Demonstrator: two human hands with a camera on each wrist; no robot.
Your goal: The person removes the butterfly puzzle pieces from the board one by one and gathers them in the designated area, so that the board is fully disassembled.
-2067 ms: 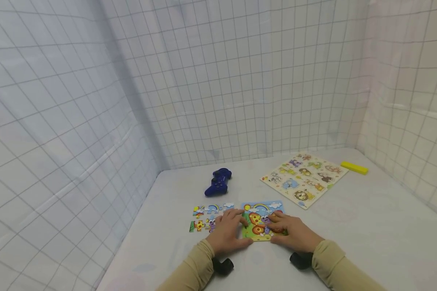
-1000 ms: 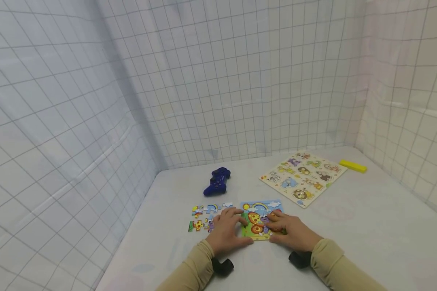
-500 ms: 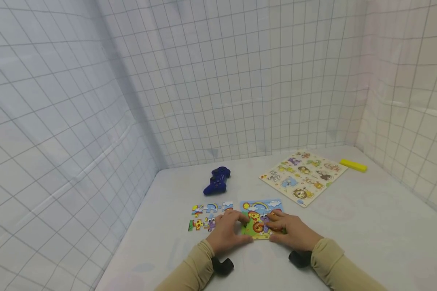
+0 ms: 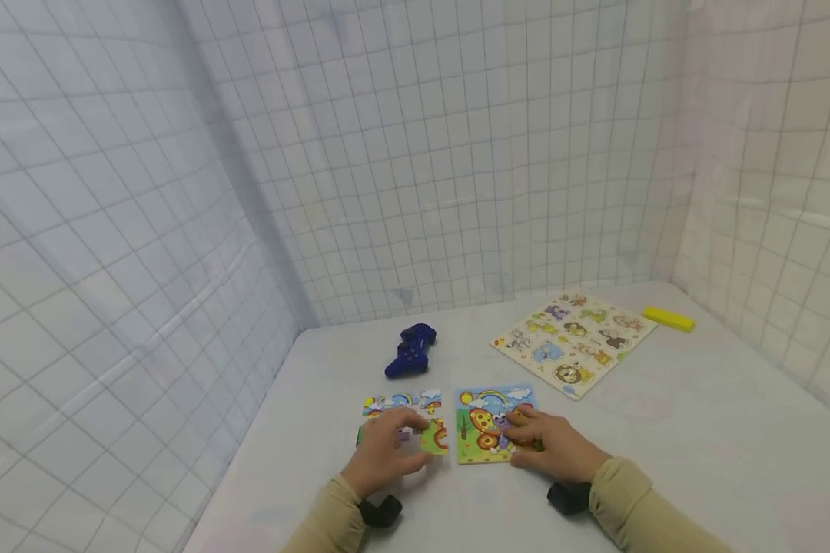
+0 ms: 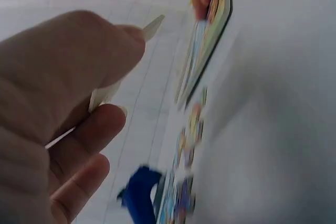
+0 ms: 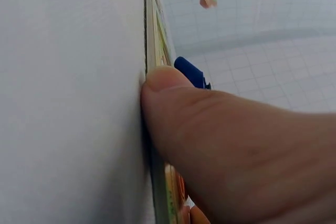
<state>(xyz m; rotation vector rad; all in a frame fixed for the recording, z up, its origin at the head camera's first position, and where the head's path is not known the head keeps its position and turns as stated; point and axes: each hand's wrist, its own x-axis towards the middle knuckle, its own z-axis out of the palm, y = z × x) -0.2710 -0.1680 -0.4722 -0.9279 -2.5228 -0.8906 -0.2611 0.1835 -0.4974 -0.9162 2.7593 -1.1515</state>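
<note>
My left hand (image 4: 382,453) pinches a jigsaw piece (image 4: 434,439), green with an orange-red curve, between thumb and fingers. In the left wrist view the piece (image 5: 154,28) appears as a thin pale slab by the thumb tip, raised off the table. My right hand (image 4: 552,444) holds the jigsaw board (image 4: 472,442) at its right side: fingers lie over the butterfly picture, and the thumb is against the near edge in the right wrist view. A printed tree shows at the board's lower left. Loose jigsaw pieces (image 4: 403,400) lie left of the board, partly hidden by my left hand.
Behind the loose pieces lies a blue game controller (image 4: 412,351). A wooden animal puzzle board (image 4: 574,342) is at the back right, with a yellow block (image 4: 668,319) beyond it. Grid-patterned cloth walls (image 4: 415,153) enclose the white table (image 4: 664,461) at the back and sides.
My left hand has lifted the green piece from the lower left of the jigsaw board and carried it left, above the loose pieces. My right hand has stayed on the board.
</note>
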